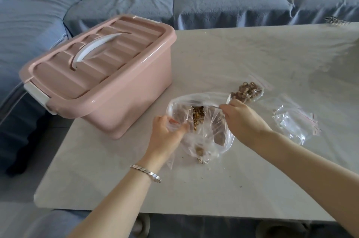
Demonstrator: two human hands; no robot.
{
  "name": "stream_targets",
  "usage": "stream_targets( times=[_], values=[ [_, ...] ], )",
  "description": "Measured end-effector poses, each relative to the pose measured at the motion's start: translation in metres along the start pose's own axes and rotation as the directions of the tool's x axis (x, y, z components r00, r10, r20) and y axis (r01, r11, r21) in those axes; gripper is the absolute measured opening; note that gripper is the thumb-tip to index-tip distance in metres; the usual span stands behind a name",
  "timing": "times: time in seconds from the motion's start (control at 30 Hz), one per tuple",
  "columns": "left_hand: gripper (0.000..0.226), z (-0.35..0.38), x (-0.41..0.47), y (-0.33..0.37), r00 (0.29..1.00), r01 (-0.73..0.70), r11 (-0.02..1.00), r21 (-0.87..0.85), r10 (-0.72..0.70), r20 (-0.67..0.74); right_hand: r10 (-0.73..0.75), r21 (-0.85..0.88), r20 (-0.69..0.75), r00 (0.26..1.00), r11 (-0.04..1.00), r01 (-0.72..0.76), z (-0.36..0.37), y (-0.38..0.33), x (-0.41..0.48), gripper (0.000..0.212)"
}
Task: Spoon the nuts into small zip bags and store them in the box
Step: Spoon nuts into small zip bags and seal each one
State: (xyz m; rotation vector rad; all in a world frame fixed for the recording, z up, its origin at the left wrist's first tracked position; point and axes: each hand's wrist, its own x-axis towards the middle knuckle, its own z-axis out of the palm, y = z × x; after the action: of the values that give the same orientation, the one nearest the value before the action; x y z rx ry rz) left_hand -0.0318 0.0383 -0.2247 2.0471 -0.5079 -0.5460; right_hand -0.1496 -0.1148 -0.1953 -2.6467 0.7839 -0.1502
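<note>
Marble bench [233, 53] before a blue sofa [213, 0] carries the lidded pink box [116, 74]. My left grip [167, 134] and right grip [244, 119], fingers curled, each pinch the rim of the bag [211, 123].

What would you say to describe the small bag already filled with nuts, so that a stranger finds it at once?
On the white table, look right of the pink box, just beyond the big open bag. There lies a small zip bag by the right hand. Unlike the empty zip bags to its right, it is full of brown nuts.
</note>
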Motion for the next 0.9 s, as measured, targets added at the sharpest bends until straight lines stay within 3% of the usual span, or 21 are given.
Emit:
stream_targets(
  times=[0.23, 0.53, 0.63, 0.73, 0.83, 0.9],
  values=[
    [0.029, 0.005, 0.001, -0.006, 0.999, 0.036, 0.988, -0.152, -0.035, 0.009, 0.016, 0.108, 0.027, 1.000, 0.994, -0.019, 0.001, 0.015, -0.024, 0.026],
    [0.033, 0.009, -0.007, -0.001, 0.996, -0.007, 0.982, -0.190, 0.024, 0.089, 0.165, 0.318, 0.270, 0.949, 0.914, -0.250, 0.002, 0.019, -0.037, 0.024],
    [0.032, 0.007, -0.010, -0.001, 0.995, -0.015, 0.983, -0.185, 0.034, 0.098, 0.249, 0.466, 0.356, 0.901, 0.788, -0.402, 0.002, 0.022, -0.044, 0.020],
    [0.033, 0.008, -0.014, -0.003, 0.991, -0.029, 0.989, -0.148, 0.048, 0.123, 0.386, 0.659, 0.319, 0.865, 0.565, -0.496, 0.002, 0.022, -0.051, 0.012],
    [0.026, 0.010, -0.016, -0.005, 0.990, -0.049, 0.992, -0.114, 0.063, 0.123, 0.516, 0.828, 0.227, 0.826, 0.344, -0.443, 0.002, 0.025, -0.052, 0.016],
    [0.020, 0.010, -0.015, -0.005, 0.990, -0.064, 0.994, -0.092, 0.075, 0.116, 0.542, 0.865, 0.167, 0.823, 0.320, -0.387, 0.004, 0.026, -0.050, 0.023]
  ],
)
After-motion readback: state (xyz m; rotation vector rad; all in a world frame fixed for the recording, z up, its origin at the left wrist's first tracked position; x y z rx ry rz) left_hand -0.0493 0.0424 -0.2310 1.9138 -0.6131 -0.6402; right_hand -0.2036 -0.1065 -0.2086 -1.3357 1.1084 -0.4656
